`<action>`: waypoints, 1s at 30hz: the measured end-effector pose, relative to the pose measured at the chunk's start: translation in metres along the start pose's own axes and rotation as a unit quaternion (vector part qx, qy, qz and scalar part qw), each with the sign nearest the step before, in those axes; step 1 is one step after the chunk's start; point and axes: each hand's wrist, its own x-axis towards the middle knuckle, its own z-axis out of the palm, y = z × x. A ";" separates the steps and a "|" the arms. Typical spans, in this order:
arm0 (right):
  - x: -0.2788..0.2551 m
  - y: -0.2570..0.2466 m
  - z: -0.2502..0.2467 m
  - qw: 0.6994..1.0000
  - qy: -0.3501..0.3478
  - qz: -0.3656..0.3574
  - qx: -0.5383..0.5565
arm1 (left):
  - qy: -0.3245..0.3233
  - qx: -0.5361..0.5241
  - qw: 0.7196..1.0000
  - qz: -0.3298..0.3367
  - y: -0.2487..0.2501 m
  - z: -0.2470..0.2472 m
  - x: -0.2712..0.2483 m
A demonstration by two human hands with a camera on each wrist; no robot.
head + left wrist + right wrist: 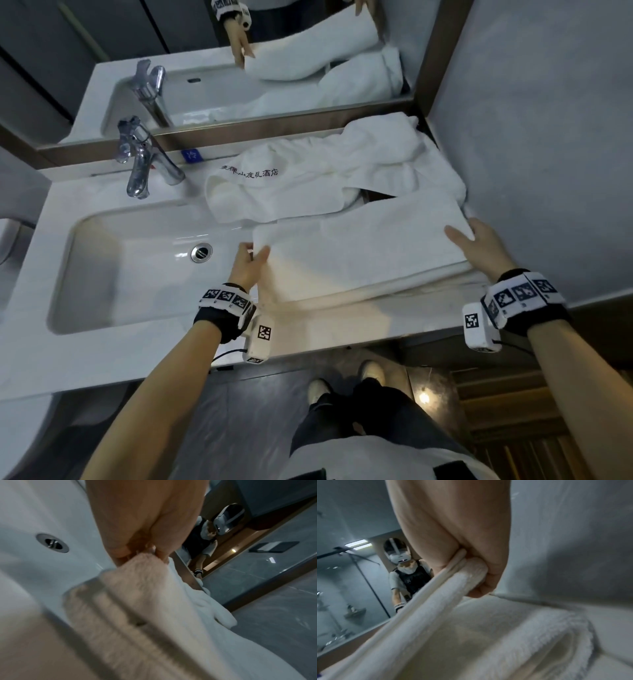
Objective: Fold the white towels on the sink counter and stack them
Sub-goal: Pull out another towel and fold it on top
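A white towel (359,246), folded into a long band, lies across the counter right of the basin. My left hand (248,262) pinches its left corner (147,566) between thumb and fingers. My right hand (476,245) grips the right end, with the folded layers (458,574) pinched between thumb and fingers. Behind it a crumpled white towel (329,174) with dark printed characters lies against the mirror. Another folded towel (530,635) shows under the held one in the right wrist view.
The white basin (137,260) with its metal drain (201,252) sits to the left. A chrome faucet (144,161) stands behind it. A mirror (239,68) runs along the back and a grey wall (548,137) closes the right side. The counter's front edge (308,346) is near my wrists.
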 end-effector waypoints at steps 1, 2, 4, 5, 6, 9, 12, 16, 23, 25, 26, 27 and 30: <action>0.000 -0.002 -0.001 0.999 0.025 -0.023 0.009 | 0.021 -0.019 0.999 0.026 0.005 -0.001 0.002; -0.001 -0.004 -0.002 0.998 0.040 -0.038 0.017 | 0.040 -0.028 0.998 0.044 0.009 -0.001 0.003; -0.001 -0.007 -0.003 0.997 0.052 -0.042 0.028 | 0.059 -0.013 0.997 0.057 0.013 -0.001 0.007; -0.001 -0.006 -0.003 0.998 0.055 -0.032 0.026 | 0.058 0.017 0.997 0.053 0.012 -0.001 0.008; -0.002 -0.004 -0.003 0.998 0.065 -0.019 0.011 | 0.050 0.068 0.995 0.046 0.010 -0.001 0.009; -0.005 -0.002 -0.001 0.995 0.084 0.002 -0.047 | 0.026 0.179 0.983 0.031 -0.004 0.000 0.007; -0.008 -0.005 0.000 0.997 0.052 0.022 -0.059 | 0.008 0.199 0.980 -0.012 -0.010 0.002 0.002; -0.009 -0.010 -0.006 0.994 0.061 0.036 -0.081 | 0.019 0.209 0.978 -0.020 -0.011 0.004 -0.002; -0.006 -0.013 -0.011 0.994 0.041 0.037 -0.091 | 0.016 0.195 0.979 -0.053 -0.011 0.009 -0.006; -0.005 -0.013 -0.012 0.992 0.026 0.051 -0.108 | 0.025 0.192 0.979 -0.060 -0.010 0.010 -0.007; -0.004 -0.013 -0.013 0.991 0.020 0.057 -0.117 | 0.024 0.192 0.979 -0.060 -0.010 0.010 -0.006; -0.004 -0.014 -0.013 0.991 0.016 0.061 -0.122 | 0.025 0.182 0.981 -0.059 -0.009 0.009 -0.005; -0.003 -0.016 -0.013 0.993 0.015 0.066 -0.095 | 0.022 0.135 0.988 -0.066 -0.005 0.008 -0.008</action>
